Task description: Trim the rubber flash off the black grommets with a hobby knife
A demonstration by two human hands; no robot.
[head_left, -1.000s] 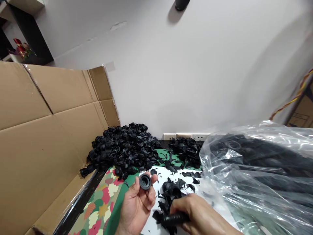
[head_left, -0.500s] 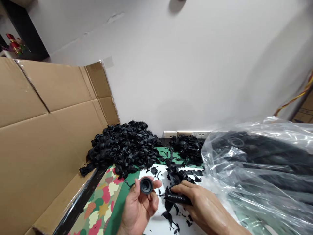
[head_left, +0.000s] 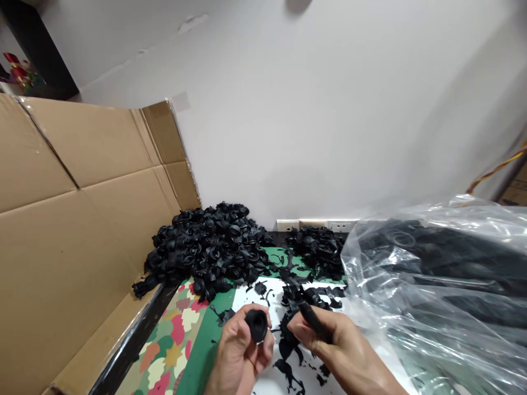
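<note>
My left hand (head_left: 242,348) is closed around a round black rubber part (head_left: 256,326), its hollow ringed end facing up toward me. In my right hand (head_left: 335,340) is a black stick-like handle (head_left: 315,322), gripped between thumb and fingers and pointing up and to the left. Whatever tip it has cannot be made out. The two hands are apart, over a white sheet (head_left: 269,378) strewn with black rubber scraps (head_left: 288,368). Behind them, to the left, rises a big heap of black ribbed rubber parts (head_left: 214,241).
A smaller black pile (head_left: 316,247) lies against the wall near the power sockets (head_left: 341,225). On the right bulges a clear plastic bag (head_left: 411,307) with dark contents. Tall cardboard (head_left: 107,192) stands on the left, beside a patterned sheet (head_left: 171,351).
My right hand has turned, so the black handle now points upward instead of lying level. My left hand has shifted slightly right and tilted the rubber part.
</note>
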